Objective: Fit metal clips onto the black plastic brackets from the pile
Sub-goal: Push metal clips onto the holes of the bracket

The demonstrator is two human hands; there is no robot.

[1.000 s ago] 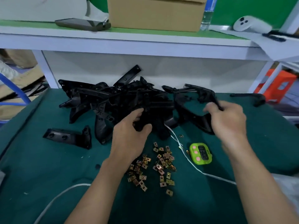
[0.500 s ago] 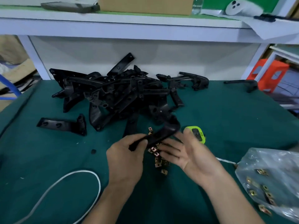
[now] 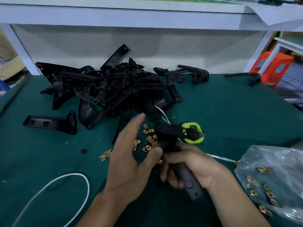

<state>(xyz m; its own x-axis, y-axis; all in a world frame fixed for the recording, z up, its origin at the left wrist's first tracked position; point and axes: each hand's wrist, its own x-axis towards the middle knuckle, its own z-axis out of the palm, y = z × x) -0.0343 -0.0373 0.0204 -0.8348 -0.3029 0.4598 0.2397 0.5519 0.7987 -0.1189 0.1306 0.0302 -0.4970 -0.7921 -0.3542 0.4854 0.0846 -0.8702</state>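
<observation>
Here the right hand (image 3: 195,167) clasps the bracket (image 3: 188,181) mid-length — ends protruding — left hand (image 3: 129,159) splayed, empty, above the clips (image 3: 150,139).

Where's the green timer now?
Head view, right of centre: the green timer lies partly behind the bracket held by the right hand, beside the loose clips.

We count two hands, the left hand (image 3: 129,163) and the right hand (image 3: 193,167), with one held bracket (image 3: 188,181) in the right. The pile (image 3: 108,89) has too many tangled black brackets for us to number; one lone bracket (image 3: 50,122) lies apart at the left, one far bracket (image 3: 246,76) at the right. Loose metal clips (image 3: 149,138) come to a dozen or so, blurred. We see one plastic bag (image 3: 275,161) showing about eight clips, one green device (image 3: 194,132) and one white cable loop (image 3: 73,175).
</observation>
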